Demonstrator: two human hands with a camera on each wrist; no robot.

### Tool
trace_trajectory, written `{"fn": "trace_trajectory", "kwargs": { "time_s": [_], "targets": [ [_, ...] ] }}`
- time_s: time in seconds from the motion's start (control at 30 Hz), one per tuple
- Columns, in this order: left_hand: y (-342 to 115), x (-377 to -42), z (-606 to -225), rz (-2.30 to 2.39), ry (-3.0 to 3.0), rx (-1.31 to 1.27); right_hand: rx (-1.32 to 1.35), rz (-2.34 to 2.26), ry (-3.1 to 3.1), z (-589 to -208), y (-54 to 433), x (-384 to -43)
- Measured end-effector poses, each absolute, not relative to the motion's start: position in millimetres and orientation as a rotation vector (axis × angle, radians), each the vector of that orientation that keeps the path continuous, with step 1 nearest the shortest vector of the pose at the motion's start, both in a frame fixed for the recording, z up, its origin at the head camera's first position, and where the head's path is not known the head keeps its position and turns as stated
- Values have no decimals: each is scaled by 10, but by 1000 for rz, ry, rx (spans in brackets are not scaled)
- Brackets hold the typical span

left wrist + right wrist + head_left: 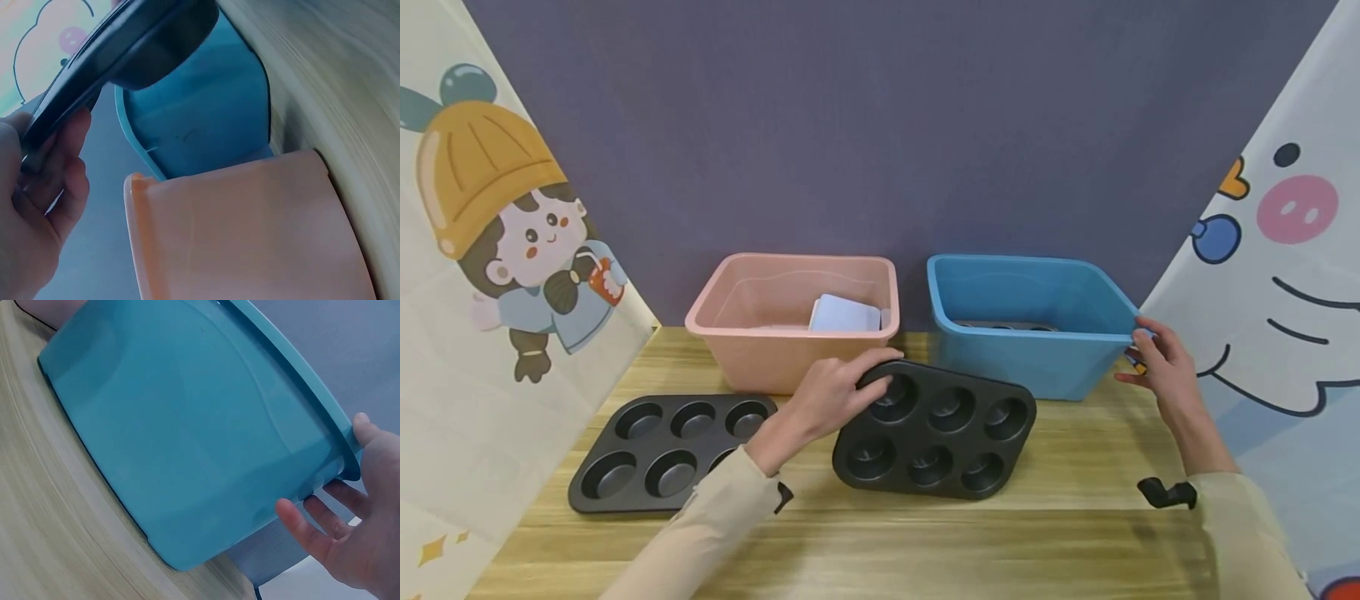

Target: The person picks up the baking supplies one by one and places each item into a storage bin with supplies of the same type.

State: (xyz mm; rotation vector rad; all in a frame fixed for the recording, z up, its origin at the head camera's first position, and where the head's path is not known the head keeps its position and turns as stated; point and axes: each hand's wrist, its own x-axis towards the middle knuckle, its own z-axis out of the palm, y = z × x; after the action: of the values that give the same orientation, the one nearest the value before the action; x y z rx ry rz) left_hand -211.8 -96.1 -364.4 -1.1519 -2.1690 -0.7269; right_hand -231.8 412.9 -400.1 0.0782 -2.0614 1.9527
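Left fingers [874, 359] grip a muffin pan [934, 429], right fingers [1161, 330] a blue bin [1022, 365], contents [1006, 326] mostly hidden.

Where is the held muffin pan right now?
In the head view, the held muffin pan is slightly right of centre, its upper-left corner gripped by the left hand, in front of the pink bin and blue bin.

Head view: from above, facing forward and down toward the desk's [970, 550] back edge.
Both wrist views look from close by (the desk tilted in each): left toward the pink bin [760, 362] and blue bin [1022, 367], right at the blue bin, which all share.
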Motion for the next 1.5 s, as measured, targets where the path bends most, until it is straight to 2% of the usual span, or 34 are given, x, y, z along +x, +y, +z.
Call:
{"fn": "trace_trajectory", "kwargs": {
  "time_s": [0.53, 1.07, 1.5],
  "targets": [
    [-810, -2183, -3297, -727, -1869, -1117, 89, 1946, -2075, -3977, 4109, -2297],
    [-644, -2307, -2942, -815, -1731, -908, 66, 1949, -2053, -3988, 4102, -2289],
    [-388, -2385, -2669, -925, -1841, -679, 74, 1967, -2036, -4021, 4107, -2307]
  ]
}}
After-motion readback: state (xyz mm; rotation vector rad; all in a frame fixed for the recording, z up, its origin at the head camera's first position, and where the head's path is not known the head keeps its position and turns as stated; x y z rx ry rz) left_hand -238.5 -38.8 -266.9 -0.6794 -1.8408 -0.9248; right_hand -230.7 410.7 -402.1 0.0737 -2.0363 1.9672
